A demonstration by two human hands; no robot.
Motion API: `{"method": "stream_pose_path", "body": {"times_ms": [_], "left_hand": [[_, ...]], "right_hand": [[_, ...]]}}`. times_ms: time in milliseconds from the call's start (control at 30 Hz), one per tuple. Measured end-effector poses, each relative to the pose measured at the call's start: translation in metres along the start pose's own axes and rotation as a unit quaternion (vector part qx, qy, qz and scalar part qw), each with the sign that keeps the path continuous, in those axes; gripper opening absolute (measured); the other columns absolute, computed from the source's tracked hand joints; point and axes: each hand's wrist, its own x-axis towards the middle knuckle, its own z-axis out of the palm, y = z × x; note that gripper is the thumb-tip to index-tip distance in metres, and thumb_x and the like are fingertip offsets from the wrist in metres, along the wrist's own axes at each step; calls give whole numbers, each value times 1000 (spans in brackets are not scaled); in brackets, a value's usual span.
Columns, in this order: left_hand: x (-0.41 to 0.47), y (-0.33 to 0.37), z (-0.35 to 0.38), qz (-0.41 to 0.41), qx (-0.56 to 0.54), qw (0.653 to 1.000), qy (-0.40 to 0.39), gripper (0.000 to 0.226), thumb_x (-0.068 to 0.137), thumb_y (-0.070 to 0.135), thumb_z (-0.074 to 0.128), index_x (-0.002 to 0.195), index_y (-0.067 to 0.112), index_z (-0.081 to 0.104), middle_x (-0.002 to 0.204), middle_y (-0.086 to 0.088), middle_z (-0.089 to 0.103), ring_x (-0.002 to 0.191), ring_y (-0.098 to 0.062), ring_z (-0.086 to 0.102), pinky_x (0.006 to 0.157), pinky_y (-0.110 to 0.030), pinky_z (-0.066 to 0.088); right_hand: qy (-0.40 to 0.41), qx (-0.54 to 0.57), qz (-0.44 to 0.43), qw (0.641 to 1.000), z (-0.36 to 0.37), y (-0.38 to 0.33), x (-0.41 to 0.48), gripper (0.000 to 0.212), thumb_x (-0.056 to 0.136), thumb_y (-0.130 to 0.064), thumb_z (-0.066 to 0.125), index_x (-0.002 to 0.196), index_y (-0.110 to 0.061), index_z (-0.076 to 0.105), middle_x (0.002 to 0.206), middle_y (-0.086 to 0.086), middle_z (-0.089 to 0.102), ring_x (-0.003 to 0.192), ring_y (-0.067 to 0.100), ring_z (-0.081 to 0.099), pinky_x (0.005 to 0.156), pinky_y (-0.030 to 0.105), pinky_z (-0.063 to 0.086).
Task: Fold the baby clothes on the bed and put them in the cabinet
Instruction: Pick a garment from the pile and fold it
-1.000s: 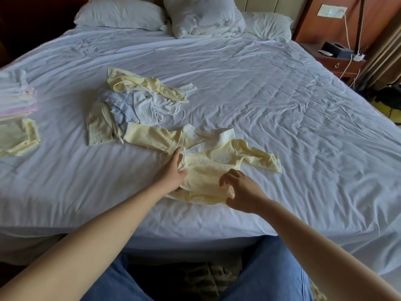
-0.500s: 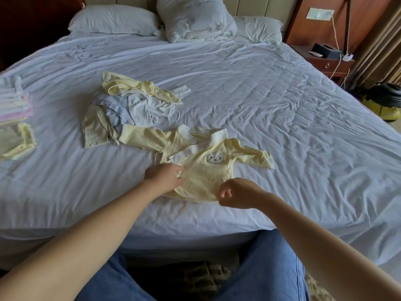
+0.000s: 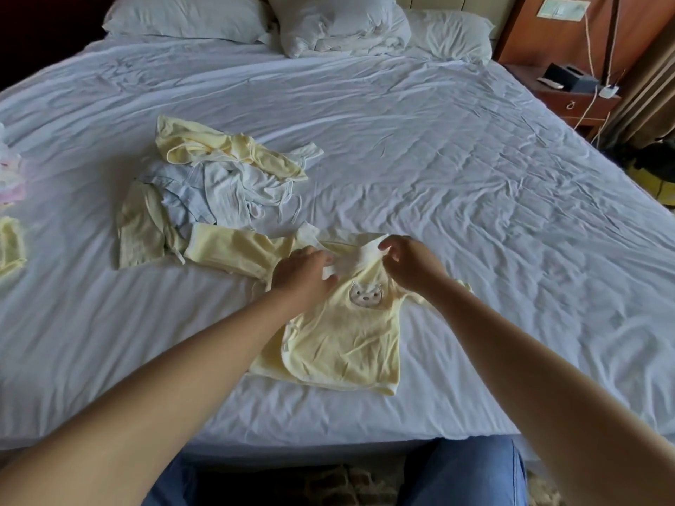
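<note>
Hands moved from hem up to collar: left hand fingers flat on shirt, right hand pinching it, near bed's front edge. Flatten collar square before folding.

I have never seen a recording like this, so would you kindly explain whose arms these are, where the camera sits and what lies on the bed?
There is no machine: a person wears one camera on the head, looking down at their arms. On the white-sheeted bed lies a pale yellow baby top with an animal patch, spread out. The left hand rests on its white collar; the right hand pinches that collar. Behind lies a loose pile of yellow, blue and white baby clothes.
</note>
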Motion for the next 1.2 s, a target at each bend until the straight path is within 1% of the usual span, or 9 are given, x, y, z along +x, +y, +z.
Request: {"method": "stream_pose_path", "body": {"times_ms": [200,267,367,533,633,767,900,1033,1200], "left_hand": [[42,8,28,22,-21,999,10,48,91,59,51,122,24,61,126,1,54,117,-21,50,97,-36,42],[52,11,37,31,-47,998,38,42,91,57,52,117,26,65,118,1,58,112,-20,53,96,-35,41],[65,11,48,44,-68,993,80,28,91,47,57,93,20,66,99,0,63,98,-23,58,82,-35,44],[74,9,55,90,-43,986,135,22,90,38,62,85,16,61,79,-3,67,78,-27,62,65,-34,41],[74,5,63,133,-24,978,159,23,87,36,60,96,16,60,88,-3,64,75,-27,62,63,-36,46],[79,8,72,258,65,938,222,13,86,16,62,98,19,67,105,-4,63,90,-26,60,69,-40,49],[87,21,65,350,170,909,147,17,79,14,66,90,22,75,95,5,70,99,-22,63,81,-34,48],[75,57,52,253,253,934,23,25,84,22,58,105,24,71,110,5,63,116,-21,49,99,-31,30],[42,86,76,163,152,975,-21,46,98,30,41,141,16,39,149,-1,35,135,-21,34,108,-34,29]], "right_hand": [[-20,14,90,996,17,19,50,49,92,-43,51,136,-21,52,130,4,59,120,27,54,97,39,45],[-17,66,110,992,24,24,61,37,86,-48,54,105,-21,69,104,4,67,98,26,63,76,33,49],[7,139,116,983,29,30,72,31,86,-34,60,63,-15,53,61,-2,52,65,20,55,52,28,33],[24,122,111,986,34,33,78,18,92,-36,52,91,-19,59,81,-4,63,74,20,60,58,28,40],[54,71,121,989,44,39,73,26,91,-48,50,96,-24,59,87,-5,68,78,20,64,63,30,46],[33,41,126,991,35,39,68,33,90,-55,50,92,-23,59,81,-6,63,77,18,60,55,27,34],[-39,8,130,991,12,50,50,39,85,-55,58,87,-17,66,74,-6,60,70,14,55,55,26,36],[-50,32,137,989,-1,72,25,40,75,-49,61,72,-10,62,62,-2,52,59,15,50,53,27,36],[-52,76,133,987,-21,92,0,27,73,-42,71,68,-16,65,59,-6,54,60,13,54,56,30,38]]}}
